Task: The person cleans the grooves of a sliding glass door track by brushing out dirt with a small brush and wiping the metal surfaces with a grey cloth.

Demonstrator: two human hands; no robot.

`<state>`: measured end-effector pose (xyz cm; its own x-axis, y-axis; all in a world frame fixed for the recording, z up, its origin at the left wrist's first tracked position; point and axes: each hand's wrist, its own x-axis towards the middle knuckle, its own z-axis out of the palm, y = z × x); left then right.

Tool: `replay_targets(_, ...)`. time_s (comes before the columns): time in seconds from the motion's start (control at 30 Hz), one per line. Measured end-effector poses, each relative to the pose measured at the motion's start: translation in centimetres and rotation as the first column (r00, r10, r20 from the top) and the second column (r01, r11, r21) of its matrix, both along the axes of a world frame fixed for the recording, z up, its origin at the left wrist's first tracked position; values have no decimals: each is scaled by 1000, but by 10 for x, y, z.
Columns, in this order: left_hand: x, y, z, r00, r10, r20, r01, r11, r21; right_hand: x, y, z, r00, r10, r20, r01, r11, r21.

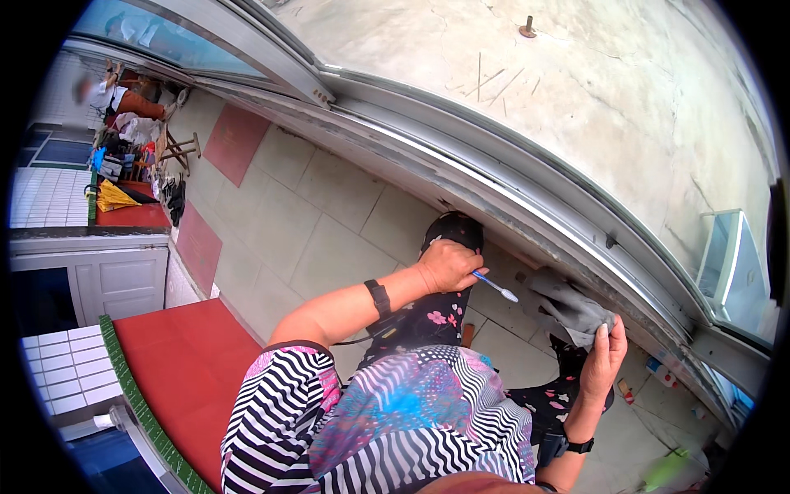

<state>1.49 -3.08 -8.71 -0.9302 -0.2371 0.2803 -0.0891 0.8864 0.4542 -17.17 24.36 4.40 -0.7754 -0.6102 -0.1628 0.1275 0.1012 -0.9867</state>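
Note:
My left hand [451, 265] is closed around the blue handle of a toothbrush [496, 286], over my left knee. The brush's pale bristle head points to the right, toward a grey cloth [568, 306], but is apart from it. My right hand [605, 354] pinches the cloth at its right end, with the fingers pressed together. The rest of the cloth hangs out to the left, crumpled, between my knees and the metal window track. Dark flowered trousers [440, 309] cover my legs.
A metal sliding-window track [527, 173] runs diagonally ahead, with a pale concrete surface [625, 99] beyond. Red mats [236, 142] lie on the tiled floor. At the far left are a folding stool [178, 152], a yellow umbrella [115, 196] and another person. A white bottle [661, 372] stands at right.

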Motion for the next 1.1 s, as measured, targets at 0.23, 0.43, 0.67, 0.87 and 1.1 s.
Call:
replay_targets(0.23, 2, 1, -1, 1000, -2, -24, 3, 999, 35, -21, -12, 36, 985, 147, -91, -165, 953, -252)
replay_targets(0.43, 8, -7, 14, 997, -78, 3, 75, 968, 241, -33, -54, 47, 951, 19, -308, -64, 988, -137)
replay_targets(0.67, 59, -77, 100, 960, 238, -145, -174, 919, 354, -31, -101, 45, 738, 180, -650, -21, 969, 244)
replay_targets(0.87, 111, -193, 198, 859, 498, -120, -493, 743, -452, -29, -111, 47, 695, 186, -694, 25, 959, 282)
replay_targets(1.1, 97, -226, 266, 863, 483, 147, -137, 505, -852, -31, -111, 44, 663, 182, -726, 24, 964, 263)
